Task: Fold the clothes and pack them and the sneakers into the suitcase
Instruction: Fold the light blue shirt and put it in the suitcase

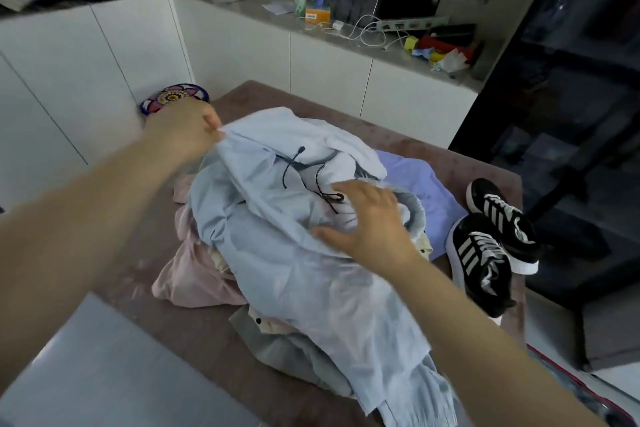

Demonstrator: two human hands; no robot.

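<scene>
Head view: two bare hands working a heap of unfolded clothes on a brown tabletop (pixel 398 135).

Left of the clothes pile (pixel 277 253), a patterned round plate (pixel 173 97) leans at the tabletop's far corner. The left hand (pixel 183 132) has its grip pinched on the far-left edge of the light blue garment (pixel 294 270) topping the pile, lifting it slightly. Pink fabric (pixel 187 284) shows beneath the pile's left side. The right hand (pixel 370 222) rests flat on the pile's right slope, grip released, fingers spread. Right of the pile, beside a lilac shirt (pixel 426 184), sit the black-and-white sneakers (pixel 491 239). No suitcase can be made out for certain.
</scene>
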